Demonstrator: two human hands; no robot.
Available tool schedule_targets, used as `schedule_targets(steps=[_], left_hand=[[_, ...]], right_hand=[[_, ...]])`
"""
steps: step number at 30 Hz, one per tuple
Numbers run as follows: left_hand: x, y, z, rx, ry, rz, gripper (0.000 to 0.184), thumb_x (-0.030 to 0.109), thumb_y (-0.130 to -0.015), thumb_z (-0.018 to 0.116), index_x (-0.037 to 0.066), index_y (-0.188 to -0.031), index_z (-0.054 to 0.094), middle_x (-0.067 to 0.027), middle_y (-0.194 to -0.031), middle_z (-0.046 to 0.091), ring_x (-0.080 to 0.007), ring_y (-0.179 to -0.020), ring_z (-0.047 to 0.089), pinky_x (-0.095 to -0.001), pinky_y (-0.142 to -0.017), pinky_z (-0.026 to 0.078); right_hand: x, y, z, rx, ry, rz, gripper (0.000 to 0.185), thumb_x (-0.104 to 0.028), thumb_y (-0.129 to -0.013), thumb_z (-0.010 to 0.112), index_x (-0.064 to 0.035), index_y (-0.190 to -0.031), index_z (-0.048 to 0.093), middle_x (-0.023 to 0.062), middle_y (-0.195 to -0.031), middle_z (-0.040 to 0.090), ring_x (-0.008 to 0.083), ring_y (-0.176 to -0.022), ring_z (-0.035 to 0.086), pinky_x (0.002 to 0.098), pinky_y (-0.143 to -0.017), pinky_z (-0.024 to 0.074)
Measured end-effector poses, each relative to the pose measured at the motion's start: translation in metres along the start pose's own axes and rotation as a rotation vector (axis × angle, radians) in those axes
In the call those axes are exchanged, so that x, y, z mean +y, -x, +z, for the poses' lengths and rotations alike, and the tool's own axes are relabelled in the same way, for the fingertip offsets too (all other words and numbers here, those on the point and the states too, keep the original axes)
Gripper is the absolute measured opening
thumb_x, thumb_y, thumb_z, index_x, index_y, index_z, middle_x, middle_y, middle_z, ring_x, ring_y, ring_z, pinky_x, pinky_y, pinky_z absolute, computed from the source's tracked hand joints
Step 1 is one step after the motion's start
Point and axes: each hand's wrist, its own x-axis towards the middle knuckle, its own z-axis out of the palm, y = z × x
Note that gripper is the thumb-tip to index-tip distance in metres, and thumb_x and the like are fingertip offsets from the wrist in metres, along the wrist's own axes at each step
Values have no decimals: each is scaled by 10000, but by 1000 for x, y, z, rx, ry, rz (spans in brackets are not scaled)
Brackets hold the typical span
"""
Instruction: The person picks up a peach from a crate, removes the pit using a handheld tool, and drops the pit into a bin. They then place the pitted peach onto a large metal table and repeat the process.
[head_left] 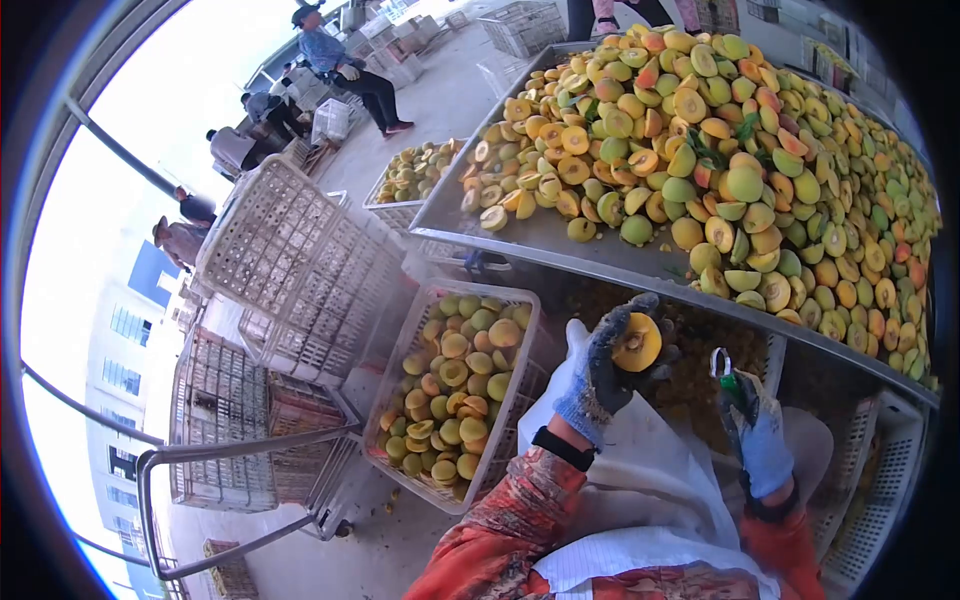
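Gloved in blue and dark grey, my left hand (600, 375) is closed on a yellow peach half (637, 343), whose cut face is turned up toward me. To its right, my right hand (757, 430), in a similar glove, grips a pitting tool (724, 372) with a green handle and a metal loop pointing upward. The tool and the peach half are apart. Both hands are over my white apron (640, 490), just below the edge of a metal table (600, 262) heaped with peach halves (745, 184).
Left of my left hand stands a white plastic crate (400, 365) full of peaches. Stacked crates (290, 260) and a metal rail (250, 447) lie farther left. Another white crate (890, 470) is at my right. A person (345, 70) in a blue top and others are in the background.
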Motion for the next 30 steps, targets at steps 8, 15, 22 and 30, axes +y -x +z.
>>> schedule_targets(steps=[8,15,22,30], left_hand=[[-13,-6,7,45,-94,-109,563,458,-898,421,10,-1237,443,-162,-1150,546,-286,-945,600,-391,-738,555],[-21,3,23,23,-267,-61,391,280,-934,445,-13,-1192,475,-141,-1145,551,-261,-1033,571,-362,-853,502],[-28,14,30,70,-499,169,401,254,-886,507,-54,-1142,505,-152,-1081,576,-241,-908,616,-319,-771,519],[-36,25,52,189,-667,326,340,230,-889,475,-53,-1048,578,-121,-1033,579,-204,-904,610,-285,-779,495]], right_hand=[[-15,-5,9,75,307,-323,407,-204,-770,684,-18,-1105,545,170,-883,640,314,-789,639,358,-670,507],[-16,-8,21,107,429,-453,374,-344,-791,634,-35,-995,584,118,-716,626,271,-589,618,350,-514,481],[-21,-6,20,-75,366,-313,327,-314,-799,643,-37,-954,566,162,-704,608,338,-624,609,391,-518,469],[-12,6,40,-120,8,-231,270,-268,-821,637,-36,-920,539,192,-677,588,371,-616,589,397,-546,462]])
